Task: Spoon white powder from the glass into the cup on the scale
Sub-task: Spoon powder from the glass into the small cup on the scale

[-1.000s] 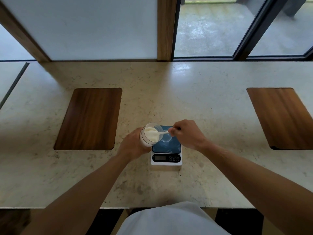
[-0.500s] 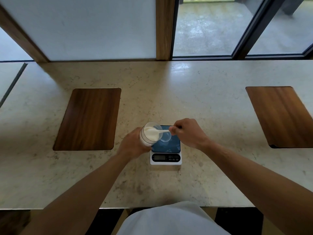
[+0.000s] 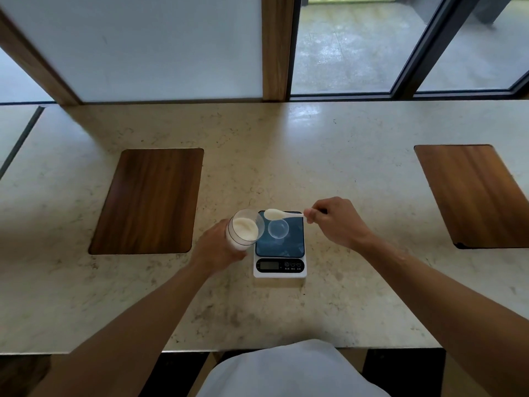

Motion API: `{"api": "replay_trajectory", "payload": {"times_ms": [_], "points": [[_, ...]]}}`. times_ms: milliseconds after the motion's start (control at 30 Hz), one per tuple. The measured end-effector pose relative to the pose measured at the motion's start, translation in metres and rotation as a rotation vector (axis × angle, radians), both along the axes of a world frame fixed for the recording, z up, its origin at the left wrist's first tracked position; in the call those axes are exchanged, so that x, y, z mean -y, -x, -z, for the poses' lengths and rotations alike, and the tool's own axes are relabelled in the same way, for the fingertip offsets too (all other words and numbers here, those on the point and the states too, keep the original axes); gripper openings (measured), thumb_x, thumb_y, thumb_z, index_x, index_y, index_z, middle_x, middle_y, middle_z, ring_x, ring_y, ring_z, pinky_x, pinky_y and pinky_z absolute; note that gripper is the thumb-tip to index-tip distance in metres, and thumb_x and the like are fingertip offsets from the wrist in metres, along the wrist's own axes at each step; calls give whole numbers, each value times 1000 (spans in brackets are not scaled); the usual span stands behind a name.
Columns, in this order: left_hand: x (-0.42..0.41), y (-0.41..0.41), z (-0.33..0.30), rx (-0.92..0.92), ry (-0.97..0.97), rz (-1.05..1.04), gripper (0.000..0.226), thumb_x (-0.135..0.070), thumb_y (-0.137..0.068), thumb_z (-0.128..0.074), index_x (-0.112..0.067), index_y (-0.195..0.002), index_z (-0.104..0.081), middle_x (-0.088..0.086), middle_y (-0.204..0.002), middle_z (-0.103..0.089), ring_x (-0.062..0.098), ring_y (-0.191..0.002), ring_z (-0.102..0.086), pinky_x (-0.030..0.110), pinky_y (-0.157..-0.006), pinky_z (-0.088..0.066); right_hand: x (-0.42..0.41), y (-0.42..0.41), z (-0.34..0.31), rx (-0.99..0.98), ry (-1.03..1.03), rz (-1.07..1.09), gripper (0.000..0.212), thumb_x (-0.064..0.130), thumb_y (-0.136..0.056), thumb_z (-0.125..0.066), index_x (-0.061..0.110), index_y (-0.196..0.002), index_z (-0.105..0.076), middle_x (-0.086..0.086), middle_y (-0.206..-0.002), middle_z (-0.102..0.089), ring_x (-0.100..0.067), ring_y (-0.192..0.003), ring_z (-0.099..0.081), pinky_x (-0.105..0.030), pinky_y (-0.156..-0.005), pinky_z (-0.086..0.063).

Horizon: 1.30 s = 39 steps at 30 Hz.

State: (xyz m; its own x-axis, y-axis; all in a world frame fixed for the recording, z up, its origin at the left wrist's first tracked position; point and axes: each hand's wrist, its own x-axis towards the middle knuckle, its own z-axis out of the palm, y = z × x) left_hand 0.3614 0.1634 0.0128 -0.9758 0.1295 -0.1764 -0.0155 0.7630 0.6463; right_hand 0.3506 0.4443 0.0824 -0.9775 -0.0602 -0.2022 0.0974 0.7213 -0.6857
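Left hand [image 3: 219,247] curled in a grip low; right hand [image 3: 335,222] pinched, raised.

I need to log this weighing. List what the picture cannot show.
- Head view: reading on the scale display is too small to read.
- Lower side of the glass is covered by the left hand.
- Spoon handle end is hidden inside the right hand.
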Motion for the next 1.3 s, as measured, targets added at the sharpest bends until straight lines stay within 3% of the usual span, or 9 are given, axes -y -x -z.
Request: {"api": "replay_trajectory", "payload": {"times_ms": [133, 267, 433, 767, 933, 1300], "points": [[4, -1, -1, 29, 15, -31, 67, -29, -61, -87, -21, -120, -57, -1, -113, -66, 19, -98, -61, 28, -80, -42, -5, -1, 11, 6, -17, 18, 29, 29, -97, -58, 16, -78, -76, -4, -76, -74, -28, -68, -67, -37, -62, -53], [9, -4, 2, 47, 35, -50, 66, -31, -60, -86, -22, -118, -57, -2, -111, -66, 21, -99, -62, 29, -80, -44, -4, -2, 21, 48, -4, 41, 29, 25, -98, -58, 14, -78, -76, 0, -64, -66, -14, -54, -50, -26, -51, -38], [12, -8, 5, 45, 35, -57, 69, -32, -59, -87, -23, -120, -56, -2, -113, -66, 22, -101, -63, 30, -81, -46, -3, -6, 41, 102, -4, 72, 31, 28, -98, -57, 18, -75, -74, -4, -60, -64, -13, -50, -45, -27, -50, -35], [16, -12, 7, 47, 27, -55, 71, -35, -58, -87, -23, -121, -56, -1, -113, -67, 23, -99, -63, 32, -83, -49, 3, -7, 69, 132, -55, 136, 32, 31, -97, -57, 16, -76, -75, -7, -71, -72, -21, -57, -60, -30, -55, -48], [17, -13, 9, 63, 25, -63, 74, -41, -57, -85, -28, -122, -55, -5, -113, -67, 19, -99, -63, 34, -84, -52, 8, -7, 71, 133, -49, 152, 32, 29, -98, -56, 13, -78, -75, -5, -68, -68, -13, -53, -52, -25, -51, -40], [16, -15, 8, 43, 10, -43, 74, -36, -60, -88, -25, -125, -55, -1, -118, -66, 17, -100, -60, 29, -83, -47, 11, -8, 75, 121, -76, 181, 33, 28, -99, -56, 6, -85, -77, -3, -68, -66, -10, -53, -51, -23, -49, -36]]}}
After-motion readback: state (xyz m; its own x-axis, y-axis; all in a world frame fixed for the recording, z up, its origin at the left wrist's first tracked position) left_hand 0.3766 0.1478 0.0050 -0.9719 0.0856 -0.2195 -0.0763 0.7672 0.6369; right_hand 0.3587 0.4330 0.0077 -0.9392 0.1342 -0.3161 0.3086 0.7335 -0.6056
